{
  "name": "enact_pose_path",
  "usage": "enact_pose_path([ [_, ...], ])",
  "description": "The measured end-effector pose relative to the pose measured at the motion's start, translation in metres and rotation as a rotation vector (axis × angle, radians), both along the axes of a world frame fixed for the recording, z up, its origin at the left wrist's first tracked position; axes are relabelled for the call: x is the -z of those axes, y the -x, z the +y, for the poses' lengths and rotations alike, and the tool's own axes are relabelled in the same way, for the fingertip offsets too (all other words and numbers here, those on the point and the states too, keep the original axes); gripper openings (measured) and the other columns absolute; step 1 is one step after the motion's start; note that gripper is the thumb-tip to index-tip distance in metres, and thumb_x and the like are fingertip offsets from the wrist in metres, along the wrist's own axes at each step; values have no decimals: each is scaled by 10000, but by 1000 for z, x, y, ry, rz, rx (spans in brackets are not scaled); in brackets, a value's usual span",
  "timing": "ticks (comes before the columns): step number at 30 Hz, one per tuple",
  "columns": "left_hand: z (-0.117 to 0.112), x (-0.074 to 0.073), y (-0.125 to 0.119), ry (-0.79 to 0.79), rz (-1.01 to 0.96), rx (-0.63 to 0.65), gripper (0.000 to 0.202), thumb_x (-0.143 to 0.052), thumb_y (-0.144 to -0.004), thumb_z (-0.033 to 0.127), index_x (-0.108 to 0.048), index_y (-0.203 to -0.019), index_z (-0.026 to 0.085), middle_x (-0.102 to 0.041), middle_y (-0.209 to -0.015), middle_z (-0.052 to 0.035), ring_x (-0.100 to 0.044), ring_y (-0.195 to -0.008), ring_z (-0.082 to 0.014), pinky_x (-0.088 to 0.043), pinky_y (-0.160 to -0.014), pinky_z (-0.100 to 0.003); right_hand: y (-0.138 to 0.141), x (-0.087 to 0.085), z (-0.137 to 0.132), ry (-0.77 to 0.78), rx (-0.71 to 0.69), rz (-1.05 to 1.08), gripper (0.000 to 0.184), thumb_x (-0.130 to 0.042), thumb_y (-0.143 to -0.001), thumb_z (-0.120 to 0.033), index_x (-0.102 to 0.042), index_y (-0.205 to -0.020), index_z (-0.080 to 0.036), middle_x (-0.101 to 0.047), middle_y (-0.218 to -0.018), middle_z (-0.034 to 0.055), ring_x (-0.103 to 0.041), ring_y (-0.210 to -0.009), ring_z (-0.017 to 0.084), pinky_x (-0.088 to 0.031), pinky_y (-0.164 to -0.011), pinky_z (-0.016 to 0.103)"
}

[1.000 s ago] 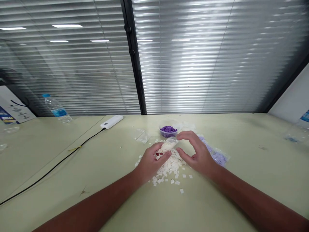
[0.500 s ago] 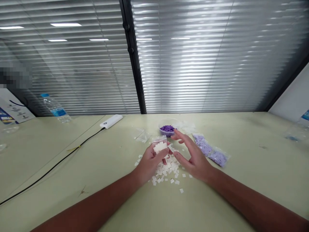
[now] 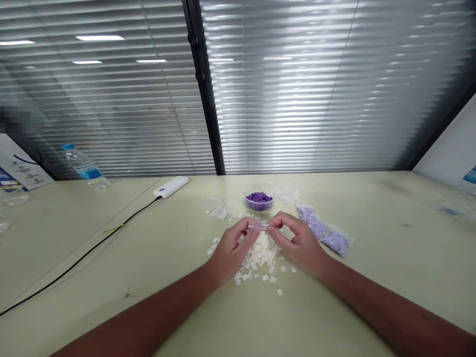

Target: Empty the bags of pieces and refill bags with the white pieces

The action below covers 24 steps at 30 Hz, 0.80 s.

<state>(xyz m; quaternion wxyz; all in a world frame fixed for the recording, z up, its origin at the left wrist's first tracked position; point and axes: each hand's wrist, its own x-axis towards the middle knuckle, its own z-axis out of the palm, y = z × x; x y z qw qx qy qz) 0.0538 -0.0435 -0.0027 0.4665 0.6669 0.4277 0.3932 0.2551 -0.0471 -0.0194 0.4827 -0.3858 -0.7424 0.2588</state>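
My left hand (image 3: pixel 229 249) and my right hand (image 3: pixel 297 243) meet above a heap of small white square pieces (image 3: pixel 260 260) on the table. Both pinch the top edge of a small clear plastic bag (image 3: pixel 259 227) that is stretched between their thumbs and forefingers. The bag hangs down between the hands and holds white pieces; most of it is hidden behind the fingers. Loose white pieces lie scattered around the heap.
A clear cup of purple pieces (image 3: pixel 259 200) stands just beyond the hands. Two bags of pale purple pieces (image 3: pixel 324 234) lie to the right, an empty clear bag (image 3: pixel 216 208) to the left. A white power bank (image 3: pixel 172 186) with black cable, water bottles (image 3: pixel 85 167) and window blinds lie farther off.
The left hand held the filled bag alone while the right hand hovered open. Now the right hand has closed on the bag's top edge, and both hands pinch it.
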Motion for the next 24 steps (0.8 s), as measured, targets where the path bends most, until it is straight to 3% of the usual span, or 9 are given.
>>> enact_pose_path([
  [8,0,-4,-1,-10,104,-106,281,-591,-884,510,-673,-853,243,-628,-814,62,-504,-742,-27,-366,-646,-123,1,2,0,-79,40,-47,85,-567,-916,-156,-573,-833,-177,-574,-808,16,-536,-776,151,-408,-713,282],
  [16,-2,-3,0,-29,127,-42,284,-593,-880,513,-672,-865,240,-614,-837,45,-524,-778,-37,-368,-644,-129,2,2,-2,-143,34,-86,88,-561,-882,-121,-553,-818,-182,-566,-788,16,-514,-758,159,-374,-685,290],
  [24,-1,2,3,-157,181,-27,208,-635,-871,374,-646,-751,205,-573,-760,45,-504,-735,-22,-360,-674,-135,4,1,-5,-112,-92,-108,104,-566,-921,-159,-559,-818,-174,-563,-778,0,-511,-750,139,-383,-738,291],
])
